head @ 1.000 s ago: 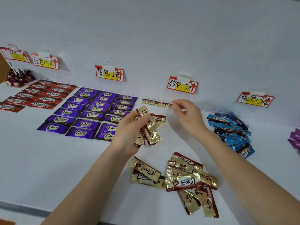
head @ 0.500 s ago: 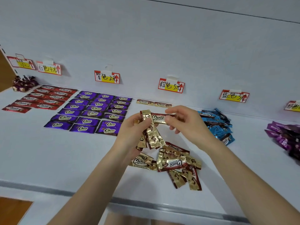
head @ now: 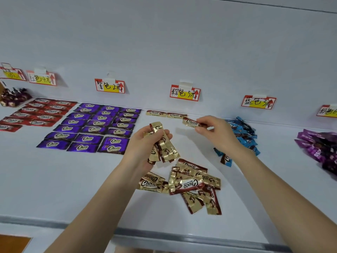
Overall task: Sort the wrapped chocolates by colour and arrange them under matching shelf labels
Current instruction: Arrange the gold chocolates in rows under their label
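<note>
Right hand (head: pixel 217 133) pinches one gold chocolate (head: pixel 190 122) by its end, beside the row (head: pixel 165 114) under the brown label (head: pixel 185 93), and left hand (head: pixel 144 148) grips a bundle (head: pixel 165 143); I judge the foil light, crinkly and slippery, best held at the crimps.

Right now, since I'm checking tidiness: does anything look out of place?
The blue chocolates lie in a jumbled heap under their label, unlike the neat purple rows; the gold pile is also loose.
</note>
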The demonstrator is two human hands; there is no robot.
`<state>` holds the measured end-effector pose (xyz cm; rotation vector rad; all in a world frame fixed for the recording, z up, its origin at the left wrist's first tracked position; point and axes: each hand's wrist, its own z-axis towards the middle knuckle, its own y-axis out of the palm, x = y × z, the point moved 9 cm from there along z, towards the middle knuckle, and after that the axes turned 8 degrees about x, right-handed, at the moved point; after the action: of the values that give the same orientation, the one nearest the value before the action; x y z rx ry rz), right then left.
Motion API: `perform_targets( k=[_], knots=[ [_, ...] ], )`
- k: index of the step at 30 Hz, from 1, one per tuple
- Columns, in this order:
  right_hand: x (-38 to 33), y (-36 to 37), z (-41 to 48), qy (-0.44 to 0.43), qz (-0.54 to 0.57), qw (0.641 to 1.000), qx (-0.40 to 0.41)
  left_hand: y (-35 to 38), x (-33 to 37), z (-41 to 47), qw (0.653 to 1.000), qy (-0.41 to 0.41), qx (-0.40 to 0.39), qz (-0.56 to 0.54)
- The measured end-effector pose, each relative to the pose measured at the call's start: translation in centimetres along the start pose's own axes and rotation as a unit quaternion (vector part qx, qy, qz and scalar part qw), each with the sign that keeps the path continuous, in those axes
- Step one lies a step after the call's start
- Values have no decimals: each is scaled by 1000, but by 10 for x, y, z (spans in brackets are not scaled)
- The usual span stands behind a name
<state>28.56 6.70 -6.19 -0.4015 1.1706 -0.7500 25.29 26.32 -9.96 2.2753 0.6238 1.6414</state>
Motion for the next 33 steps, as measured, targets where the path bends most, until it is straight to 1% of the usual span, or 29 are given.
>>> perform_targets(
  k=[4, 8, 13, 17, 20, 24, 33],
  knots=[
    [29, -1, 36, 17, -64, 998, 11, 4, -2, 15, 1000, -7, 16, -10],
    [43, 9, 63, 8, -169, 985, -21, 10, -4, 26, 999, -16, 24, -28],
    [46, 25, 73, -25, -278, 958, -62, 12, -6, 35, 999, -18, 28, -40],
    [41, 25, 70, -68, -337, 938, -38, 8, -9, 39, 998, -21, 28, -46],
    [41, 30, 64, -84, -351, 932, -39, 6, -9, 40, 999, -16, 19, -41],
    [44, 39, 61, -68, -307, 947, -67, 4, -9, 42, 999, -15, 17, -39],
    [46, 43, 61, -62, -286, 953, -77, 1, -10, 44, 998, -16, 26, -47]
  ],
)
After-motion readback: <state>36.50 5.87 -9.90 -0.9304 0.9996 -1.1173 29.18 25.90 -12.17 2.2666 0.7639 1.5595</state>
